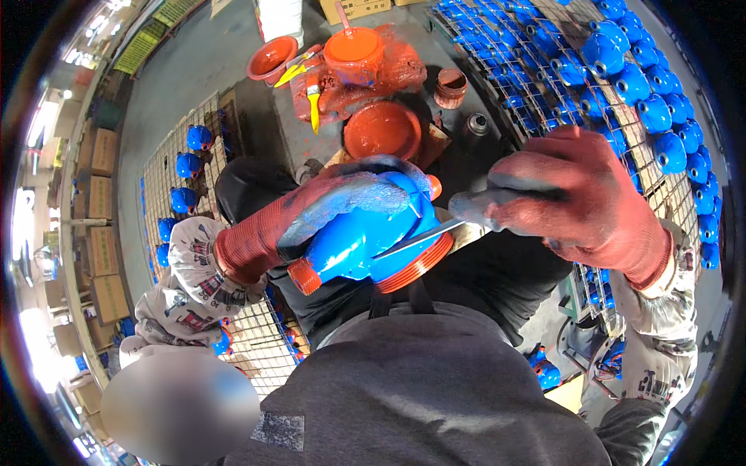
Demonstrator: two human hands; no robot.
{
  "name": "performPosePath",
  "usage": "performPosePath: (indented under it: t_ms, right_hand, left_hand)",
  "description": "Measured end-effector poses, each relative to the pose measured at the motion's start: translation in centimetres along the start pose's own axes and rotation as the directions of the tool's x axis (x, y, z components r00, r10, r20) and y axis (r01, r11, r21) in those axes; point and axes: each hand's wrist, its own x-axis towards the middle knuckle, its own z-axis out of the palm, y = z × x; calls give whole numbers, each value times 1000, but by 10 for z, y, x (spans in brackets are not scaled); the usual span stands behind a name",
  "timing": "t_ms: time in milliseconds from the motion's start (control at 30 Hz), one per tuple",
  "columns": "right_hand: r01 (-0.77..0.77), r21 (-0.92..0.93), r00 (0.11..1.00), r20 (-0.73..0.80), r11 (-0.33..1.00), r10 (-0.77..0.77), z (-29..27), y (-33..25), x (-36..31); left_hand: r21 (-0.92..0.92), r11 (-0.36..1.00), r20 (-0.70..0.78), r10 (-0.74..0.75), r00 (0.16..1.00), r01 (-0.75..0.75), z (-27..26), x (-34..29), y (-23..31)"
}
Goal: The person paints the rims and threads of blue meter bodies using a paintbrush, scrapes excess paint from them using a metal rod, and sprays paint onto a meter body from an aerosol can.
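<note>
Over my lap, a glossy blue casting (350, 242) with orange-red threaded ends lies tilted. My left hand (334, 203), in a red and grey paint-stained glove, is wrapped over its top and grips it. A thin, narrow metal blade (423, 237) is pinched between the fingers and thumb of my right hand (571, 198), gloved the same way. The blade's tip reaches the blue surface beside the wide orange-red threaded collar (417, 266). Whether the tip presses on the casting or just hovers over it, I cannot tell.
Beyond my knees stand an orange paint bucket (354, 58), a red-brown basin (381, 130), a smaller bowl (270, 59), a yellow brush (314, 109) and a paint-smeared can (451, 88). Wire racks with several blue castings flank me, right (654, 109) and left (186, 165).
</note>
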Motion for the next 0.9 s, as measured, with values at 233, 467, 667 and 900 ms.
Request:
performPosePath:
  t_ms: [233, 467, 667, 900]
  right_hand:
    - [-3, 9, 992, -123, 1000, 4, -1, -3, 3]
    - [-3, 10, 999, -43, 1000, 3, 3, -4, 3]
    - [48, -93, 998, 43, 995, -44, 6, -5, 2]
    - [25, -20, 1000, -10, 999, -25, 9, -4, 6]
  left_hand:
    - [97, 992, -5, -78, 997, 78, -2, 0, 6]
    - [172, 984, -13, -45, 999, 47, -5, 8, -5]
    - [178, 984, 19, -19, 1000, 16, -11, 1, -2]
    - [120, 990, -104, -54, 993, 67, -10, 4, -2]
